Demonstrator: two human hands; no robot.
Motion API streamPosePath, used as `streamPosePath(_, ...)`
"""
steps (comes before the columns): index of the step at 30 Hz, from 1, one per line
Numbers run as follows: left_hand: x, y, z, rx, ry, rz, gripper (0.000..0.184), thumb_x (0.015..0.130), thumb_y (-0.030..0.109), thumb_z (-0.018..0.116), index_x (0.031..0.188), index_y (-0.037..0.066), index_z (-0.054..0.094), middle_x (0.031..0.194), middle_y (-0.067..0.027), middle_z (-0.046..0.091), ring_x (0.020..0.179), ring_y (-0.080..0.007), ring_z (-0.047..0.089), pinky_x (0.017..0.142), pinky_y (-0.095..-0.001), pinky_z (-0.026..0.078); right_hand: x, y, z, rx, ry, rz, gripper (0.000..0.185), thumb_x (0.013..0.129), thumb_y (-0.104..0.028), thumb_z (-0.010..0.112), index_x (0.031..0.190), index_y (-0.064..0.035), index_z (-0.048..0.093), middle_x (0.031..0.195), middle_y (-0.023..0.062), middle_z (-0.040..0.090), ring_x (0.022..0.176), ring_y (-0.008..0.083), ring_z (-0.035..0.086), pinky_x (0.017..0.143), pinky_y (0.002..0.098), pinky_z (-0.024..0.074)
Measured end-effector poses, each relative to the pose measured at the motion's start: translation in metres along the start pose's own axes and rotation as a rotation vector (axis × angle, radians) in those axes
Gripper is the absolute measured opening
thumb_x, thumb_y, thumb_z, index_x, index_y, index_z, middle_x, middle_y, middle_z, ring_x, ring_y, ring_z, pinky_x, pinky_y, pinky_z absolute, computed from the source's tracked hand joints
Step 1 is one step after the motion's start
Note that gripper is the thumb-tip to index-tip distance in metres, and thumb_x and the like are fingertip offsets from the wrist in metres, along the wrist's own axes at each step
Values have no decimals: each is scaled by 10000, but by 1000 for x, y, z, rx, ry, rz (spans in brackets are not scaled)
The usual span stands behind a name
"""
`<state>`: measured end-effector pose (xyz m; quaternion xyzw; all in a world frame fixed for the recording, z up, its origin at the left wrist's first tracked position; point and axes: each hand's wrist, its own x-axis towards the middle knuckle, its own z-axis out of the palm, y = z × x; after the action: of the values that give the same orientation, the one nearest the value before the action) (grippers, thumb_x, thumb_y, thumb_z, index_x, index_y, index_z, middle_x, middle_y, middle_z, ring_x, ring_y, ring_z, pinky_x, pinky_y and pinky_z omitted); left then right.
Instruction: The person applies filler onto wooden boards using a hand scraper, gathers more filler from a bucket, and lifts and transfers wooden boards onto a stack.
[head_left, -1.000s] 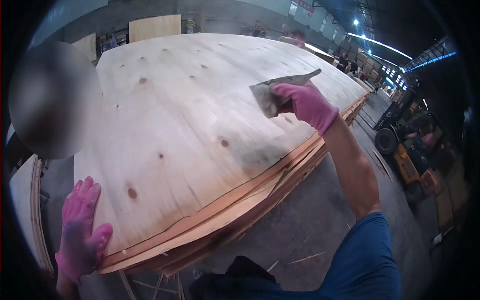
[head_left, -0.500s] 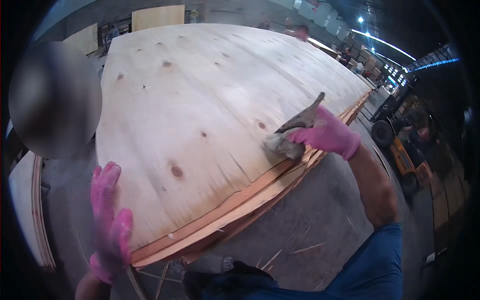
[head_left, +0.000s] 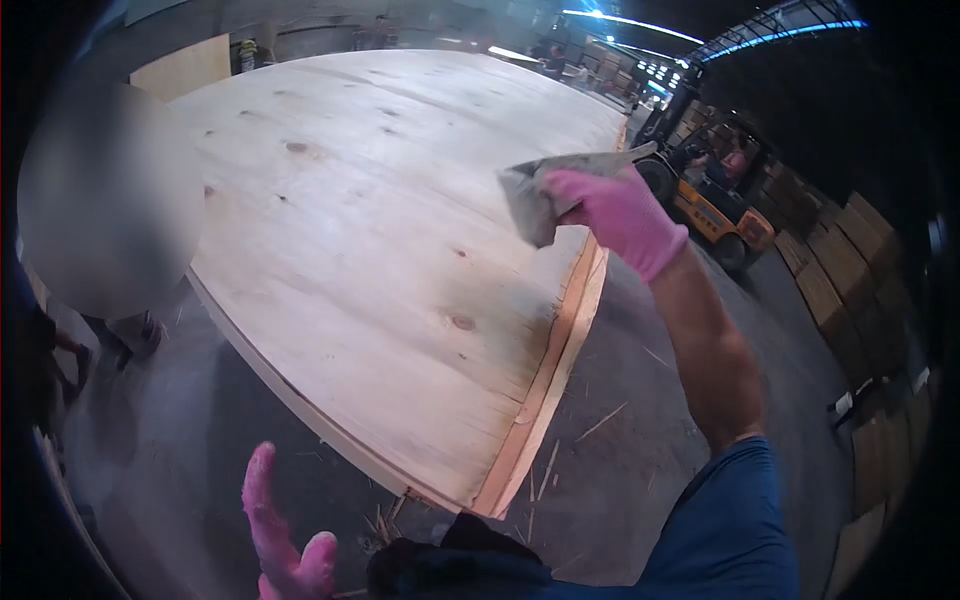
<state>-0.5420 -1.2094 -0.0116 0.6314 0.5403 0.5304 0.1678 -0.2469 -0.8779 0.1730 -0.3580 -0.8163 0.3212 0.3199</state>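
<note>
My right hand (head_left: 625, 220), in a pink glove, is closed around a grey, smeared scraper (head_left: 525, 205). Its broad end points left, and a narrow end sticks out on the other side of the hand. The scraper is held above the right part of a large plywood sheet (head_left: 370, 250) with dark knots and a greyish damp-looking patch near its right edge. Along that edge runs a strip of orange-brown veneer (head_left: 545, 370). My left hand (head_left: 285, 540), also pink-gloved, is off the sheet's near corner, fingers apart and holding nothing; its lower part is cut off by the frame.
Wood splinters (head_left: 600, 422) lie on the concrete floor. A person sits on an orange forklift (head_left: 715, 210) beyond the sheet's right edge. Stacked boards (head_left: 850, 250) stand at far right. At left, a blurred disc covers part of a person whose legs (head_left: 125, 335) show.
The view has swung right, bringing the forklift nearer the middle. My right hand has lifted the scraper from the sheet's edge. My left hand has come away from the sheet's left side.
</note>
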Motion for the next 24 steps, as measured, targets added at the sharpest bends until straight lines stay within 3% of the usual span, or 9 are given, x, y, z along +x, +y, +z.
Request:
streamPosePath(1,-5,-13,1,-43,61,-48,775,929,303,587,1508,-62,222,1536,-239,292,1448,-366,264,1191,-468,193,7,9,-5,-25,94,59,305,845,-80,736,1083,81,631,1020,142,690,807,178,702,694,284,604)
streamPosePath(3,-38,-39,5,-129,195,-160,786,893,341,571,1474,-100,277,1479,-268,372,1412,-390,325,1176,-476,221,8,16,-2,-80,259,490,343,829,-78,744,1073,113,594,1073,177,672,815,198,704,700,298,611)
streamPosePath(6,-71,-47,-11,-123,92,-306,697,976,211,538,1524,-46,190,1558,-228,271,1458,-350,264,1192,-458,203,29,12,-7,-321,140,421,366,816,-92,744,1045,132,567,983,190,683,829,221,708,667,343,606)
streamPosePath(7,-80,-50,-13,-170,126,-374,746,944,256,549,1525,-45,191,1555,-227,275,1461,-349,253,1197,-461,178,35,24,-13,-21,-75,320,335,810,-140,756,988,105,614,871,133,691,785,187,695,637,339,575)
streamPosePath(11,-93,-72,-19,-320,146,-532,818,881,309,567,1529,-34,203,1540,-215,309,1456,-325,270,1201,-450,153,-26,-42,11,-294,-171,283,205,822,-158,740,913,25,723,811,60,700,671,130,630,585,245,489)
streamPosePath(14,-92,-110,-26,-410,75,-527,778,881,242,557,1525,-33,218,1527,-212,333,1448,-318,291,1192,-432,179,-59,-77,38,-460,-118,415,258,820,-179,754,987,17,729,787,54,695,678,109,633,583,241,489)
streamPosePath(17,-70,-135,-52,-480,-3,-509,740,892,197,547,1520,-36,231,1508,-213,360,1438,-315,311,1182,-418,202,-87,-91,64,-329,-86,458,254,836,-182,752,1013,-1,734,746,48,686,699,94,646,606,240,506)
streamPosePath(21,-62,-182,-126,-393,-120,-518,654,993,188,508,1520,-44,200,1537,-235,315,1443,-347,302,1182,-448,233,-119,-147,122,-509,-12,188,189,877,-143,718,1047,-69,750,764,49,714,683,84,660,606,240,533)
streamPosePath(24,-52,-207,-202,-415,-71,-639,615,1003,188,493,1508,-47,234,1517,-247,355,1416,-344,355,1164,-439,271,-119,-197,158,-348,-9,589,214,870,-152,734,1072,-83,749,798,60,728,705,74,663,619,246,541)
